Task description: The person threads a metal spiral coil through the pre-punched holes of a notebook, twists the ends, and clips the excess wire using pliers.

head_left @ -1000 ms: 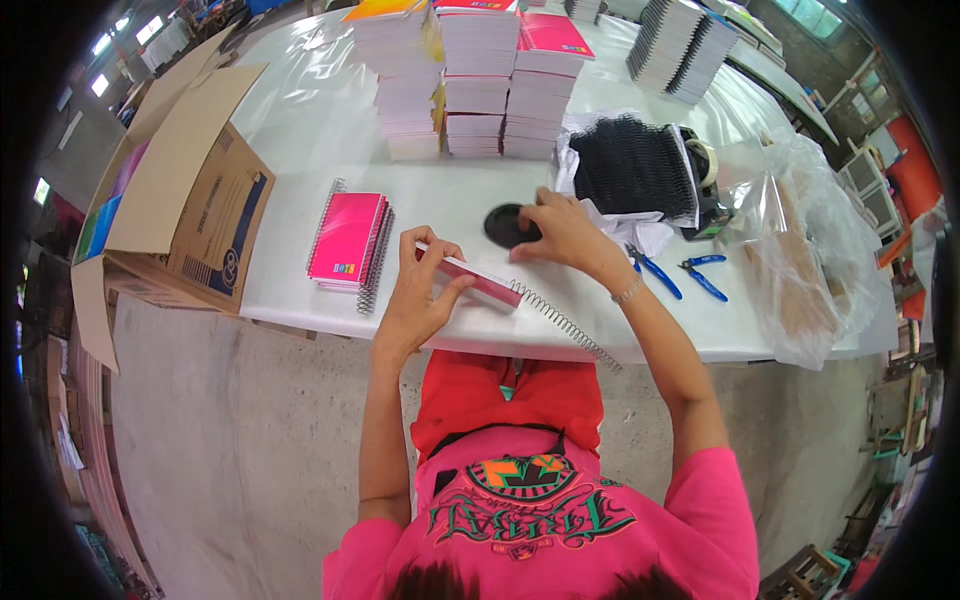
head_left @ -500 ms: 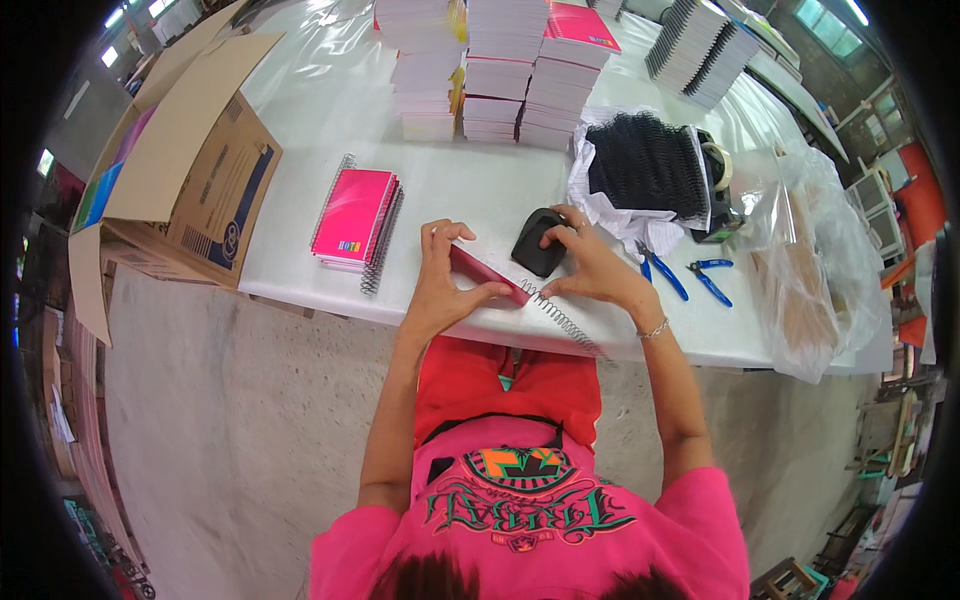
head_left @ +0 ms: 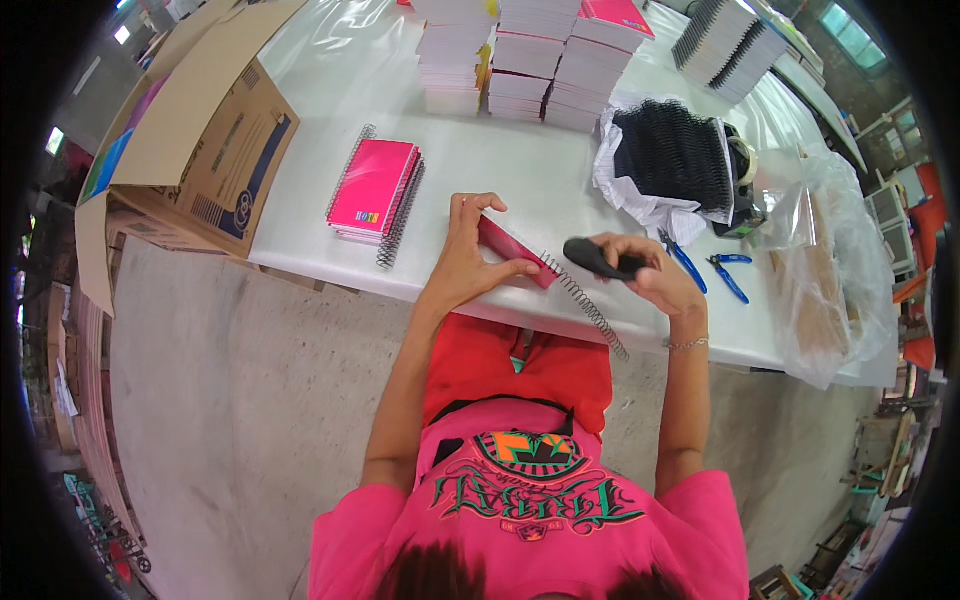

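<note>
On the white table (head_left: 500,170), the left hand (head_left: 465,255) pinches a pink notebook (head_left: 515,252) half-threaded with wire coil (head_left: 590,310); the right hand (head_left: 650,275) grips a black tool (head_left: 595,258). Bound notebooks (head_left: 372,188) lie stacked nearby.

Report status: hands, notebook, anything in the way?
Left hand steadies pink notebook at table edge. Right hand grips black tool. Wire spiral sticks out toward the person. Nothing blocking.

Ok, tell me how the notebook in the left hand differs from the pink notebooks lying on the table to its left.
The held notebook stands tilted on edge under the left hand; the pink notebooks lie flat in a small pile, untouched. The held one's wire spiral sticks out far past its end, toward the right hand; the pile's spirals sit along the covers' edges. Both have pinkish-red covers and rest on the white table.
</note>
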Demonstrator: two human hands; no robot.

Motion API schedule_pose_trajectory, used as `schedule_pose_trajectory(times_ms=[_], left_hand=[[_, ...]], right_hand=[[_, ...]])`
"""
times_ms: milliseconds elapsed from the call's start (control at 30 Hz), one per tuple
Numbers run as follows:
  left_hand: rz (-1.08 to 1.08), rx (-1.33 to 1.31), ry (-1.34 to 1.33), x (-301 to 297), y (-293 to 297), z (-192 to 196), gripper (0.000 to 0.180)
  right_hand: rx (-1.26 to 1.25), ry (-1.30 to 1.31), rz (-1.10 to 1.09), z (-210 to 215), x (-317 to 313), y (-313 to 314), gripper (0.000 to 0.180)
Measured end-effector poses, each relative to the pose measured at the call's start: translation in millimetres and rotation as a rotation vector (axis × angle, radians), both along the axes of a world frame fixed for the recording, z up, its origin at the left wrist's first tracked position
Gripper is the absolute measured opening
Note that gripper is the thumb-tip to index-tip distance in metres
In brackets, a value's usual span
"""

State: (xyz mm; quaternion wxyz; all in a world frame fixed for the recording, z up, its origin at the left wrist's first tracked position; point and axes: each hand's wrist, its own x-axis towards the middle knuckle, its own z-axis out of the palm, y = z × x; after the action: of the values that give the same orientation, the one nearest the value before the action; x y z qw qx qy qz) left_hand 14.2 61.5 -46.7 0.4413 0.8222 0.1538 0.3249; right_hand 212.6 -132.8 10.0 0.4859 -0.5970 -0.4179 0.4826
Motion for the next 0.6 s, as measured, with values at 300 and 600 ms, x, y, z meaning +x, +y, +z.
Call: schedule_pose_trajectory(times_ms=[300,600], left_hand=[[-0.03,-0.076,-0.037,-0.7,2.2,-9.9,0.097],[-0.089,-0.281,-0.003,0.5,-0.8,-1.4,0.106]], right_hand=[[-0.066,-0.122,-0.052,11.5,-16.8,4.5,0.034],[-0.18,-0.427,-0.131,18.9,-18.5,10.4,0.033]])
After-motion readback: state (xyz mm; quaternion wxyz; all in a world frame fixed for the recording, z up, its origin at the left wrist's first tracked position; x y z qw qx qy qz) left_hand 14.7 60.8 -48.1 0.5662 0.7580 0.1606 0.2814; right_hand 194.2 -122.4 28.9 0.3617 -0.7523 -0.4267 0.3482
